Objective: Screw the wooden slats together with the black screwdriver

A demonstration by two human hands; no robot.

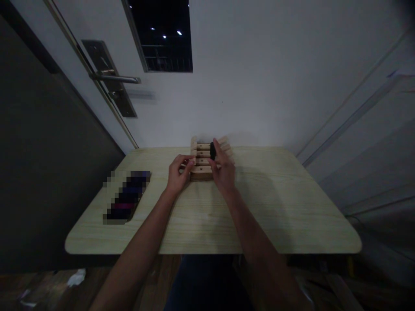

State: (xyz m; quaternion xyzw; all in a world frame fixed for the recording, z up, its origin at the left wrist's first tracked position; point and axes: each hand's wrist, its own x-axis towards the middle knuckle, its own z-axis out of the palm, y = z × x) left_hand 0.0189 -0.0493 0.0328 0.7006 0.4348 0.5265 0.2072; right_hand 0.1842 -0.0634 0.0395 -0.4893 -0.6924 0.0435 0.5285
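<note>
Wooden slatted rack (202, 169): set around the middle of the far edge of the table (311, 216)
Right hand (224, 172): thumb and forefinger parted, black piece (212, 150) held between them over the rack
Left hand (178, 175): nearly closed, rack's left side apparently pinched
Risk: rack could be skewed by uneven pressing, or piece dropped through loosened grip
Dark pixelated object (129, 194): laid near left edge

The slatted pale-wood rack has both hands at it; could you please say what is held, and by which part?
The left hand pinches the rack at its left edge; the right hand seems to hold a small black piece, exactly where unclear.
</note>
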